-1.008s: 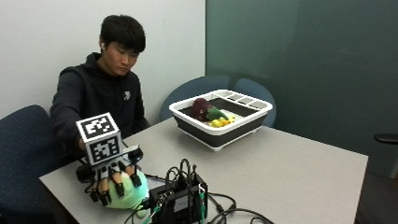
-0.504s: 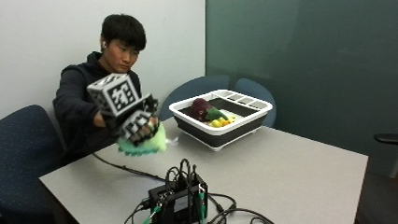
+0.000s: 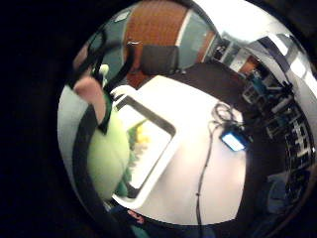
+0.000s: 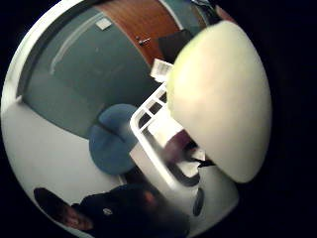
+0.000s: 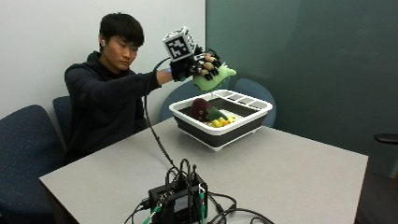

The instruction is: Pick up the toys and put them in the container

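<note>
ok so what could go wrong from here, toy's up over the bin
1. The right hand holds the green toy high above the container, near its back edge. Released from there, it might hit the rim and land outside.
2. Toys already in the container form a pile; a drop from this height might bounce off them.
3. The cable hangs from the hand down to the table beside the container and could snag it as the hand lowers.

person in a dark hooded sweatshirt with a small pale chest mark; black-gloved right grip
</note>
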### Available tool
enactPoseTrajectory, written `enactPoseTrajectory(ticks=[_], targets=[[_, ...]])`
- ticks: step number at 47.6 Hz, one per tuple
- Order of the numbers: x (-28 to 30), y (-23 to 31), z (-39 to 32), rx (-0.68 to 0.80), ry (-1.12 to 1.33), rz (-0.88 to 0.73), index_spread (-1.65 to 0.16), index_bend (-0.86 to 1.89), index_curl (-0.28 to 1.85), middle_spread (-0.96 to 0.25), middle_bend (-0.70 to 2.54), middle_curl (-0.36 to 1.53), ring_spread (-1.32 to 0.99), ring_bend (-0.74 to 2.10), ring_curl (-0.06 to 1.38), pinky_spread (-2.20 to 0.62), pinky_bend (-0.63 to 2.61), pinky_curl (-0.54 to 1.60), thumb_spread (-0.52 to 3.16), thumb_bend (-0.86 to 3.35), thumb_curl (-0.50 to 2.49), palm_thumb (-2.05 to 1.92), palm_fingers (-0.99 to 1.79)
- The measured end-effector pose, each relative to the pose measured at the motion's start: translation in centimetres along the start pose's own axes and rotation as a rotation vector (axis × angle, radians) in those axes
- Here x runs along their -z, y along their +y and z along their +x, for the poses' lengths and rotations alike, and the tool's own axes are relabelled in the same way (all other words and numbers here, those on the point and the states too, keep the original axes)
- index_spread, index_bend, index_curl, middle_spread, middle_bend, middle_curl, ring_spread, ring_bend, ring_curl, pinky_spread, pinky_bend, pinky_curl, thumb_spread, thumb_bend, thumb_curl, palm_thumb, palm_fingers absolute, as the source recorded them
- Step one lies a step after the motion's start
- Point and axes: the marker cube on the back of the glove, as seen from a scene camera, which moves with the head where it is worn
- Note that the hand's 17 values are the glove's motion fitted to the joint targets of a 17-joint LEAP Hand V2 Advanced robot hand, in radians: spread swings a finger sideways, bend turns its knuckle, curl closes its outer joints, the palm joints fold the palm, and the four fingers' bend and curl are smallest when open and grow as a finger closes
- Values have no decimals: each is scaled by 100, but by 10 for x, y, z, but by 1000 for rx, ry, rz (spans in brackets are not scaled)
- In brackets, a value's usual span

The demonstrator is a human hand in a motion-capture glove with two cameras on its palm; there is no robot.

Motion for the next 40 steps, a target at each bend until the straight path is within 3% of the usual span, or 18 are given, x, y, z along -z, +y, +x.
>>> enactPoseTrajectory(ticks=[3,7,8,9,19,40], targets=[[-7,-11,-5,-132,-126,-73,-40,30,69,-28,72,78,-39,131,75,-32,137,60,74,20,91,59,3],[-24,-7,-27,-81,-131,-150,-37,23,64,-21,59,72,-33,111,69,-22,131,56,89,15,84,50,-19],[-29,-4,-35,-64,-116,-154,-36,22,63,-17,49,68,-27,93,64,-18,129,55,92,9,80,42,-45],[-32,-2,-40,-54,-105,-151,-35,21,61,-14,43,66,-24,84,62,-15,127,53,95,6,78,39,-50],[-6,2,0,-93,-136,-80,-28,12,50,-1,16,52,-8,39,45,-1,105,43,113,-3,62,24,-32],[43,83,104,-110,-24,47,-26,20,44,3,17,39,-1,26,39,5,82,34,129,-1,45,21,-6]])
